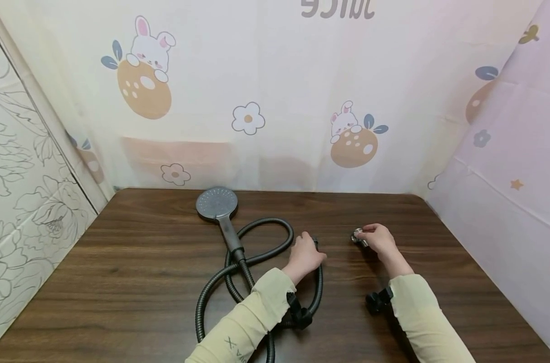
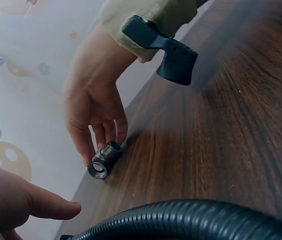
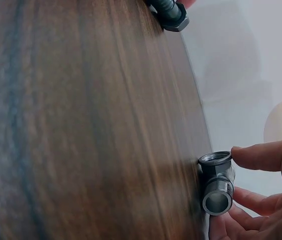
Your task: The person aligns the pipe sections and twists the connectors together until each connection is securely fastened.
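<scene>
My right hand (image 1: 378, 239) pinches a small chrome pipe fitting (image 3: 216, 182) at the table's right side. The thumb touches the fitting's wide threaded rim, and the other fingers lie along its far side. A narrower threaded outlet sticks out from its body. My left hand (image 1: 304, 258) is beside the end of a dark grey shower hose (image 1: 319, 287), thumb stretched out and apart from the hose in the left wrist view. A hex nut (image 3: 176, 22) tips the hose end. The hose runs in loops to a round shower head (image 1: 217, 202), which lies face up left of the left hand.
Everything lies on a dark wood-grain table (image 1: 134, 262). A printed curtain (image 1: 284, 75) hangs along its back edge, and another cloth (image 1: 506, 201) is on the right. Black wrist mounts (image 1: 378, 301) are strapped at both sleeves. Hose loops cross under the left forearm.
</scene>
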{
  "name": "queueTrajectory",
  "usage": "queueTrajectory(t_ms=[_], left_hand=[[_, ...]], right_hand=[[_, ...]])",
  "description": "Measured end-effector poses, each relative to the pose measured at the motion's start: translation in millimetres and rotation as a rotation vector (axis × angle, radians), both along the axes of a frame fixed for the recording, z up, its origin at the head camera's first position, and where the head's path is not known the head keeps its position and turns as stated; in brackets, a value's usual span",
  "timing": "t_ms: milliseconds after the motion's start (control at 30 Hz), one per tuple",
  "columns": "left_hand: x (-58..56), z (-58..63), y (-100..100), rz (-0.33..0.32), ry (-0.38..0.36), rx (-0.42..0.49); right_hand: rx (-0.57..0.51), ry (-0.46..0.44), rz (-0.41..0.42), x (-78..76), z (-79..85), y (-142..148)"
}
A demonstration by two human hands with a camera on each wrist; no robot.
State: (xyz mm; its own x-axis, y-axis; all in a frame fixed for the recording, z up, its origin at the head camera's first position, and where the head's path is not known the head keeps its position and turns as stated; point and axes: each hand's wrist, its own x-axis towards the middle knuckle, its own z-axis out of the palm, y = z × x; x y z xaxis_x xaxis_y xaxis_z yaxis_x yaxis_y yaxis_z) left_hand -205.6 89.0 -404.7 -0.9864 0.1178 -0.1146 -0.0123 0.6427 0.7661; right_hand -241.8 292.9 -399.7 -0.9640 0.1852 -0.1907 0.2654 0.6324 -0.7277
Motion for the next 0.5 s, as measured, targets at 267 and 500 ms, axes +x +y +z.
queueTrajectory(t_ms=[267,500], left_hand=[[2.3,-5.2,6,0.007,0.058,-0.069],[2.9,-11.7,10,0.007,0.123,-0.197]], right_hand=[[0.004,-0.004,0.028,2.5,3.7,-3],[0.015,0.009,0.038,3.7,4.7,-7]])
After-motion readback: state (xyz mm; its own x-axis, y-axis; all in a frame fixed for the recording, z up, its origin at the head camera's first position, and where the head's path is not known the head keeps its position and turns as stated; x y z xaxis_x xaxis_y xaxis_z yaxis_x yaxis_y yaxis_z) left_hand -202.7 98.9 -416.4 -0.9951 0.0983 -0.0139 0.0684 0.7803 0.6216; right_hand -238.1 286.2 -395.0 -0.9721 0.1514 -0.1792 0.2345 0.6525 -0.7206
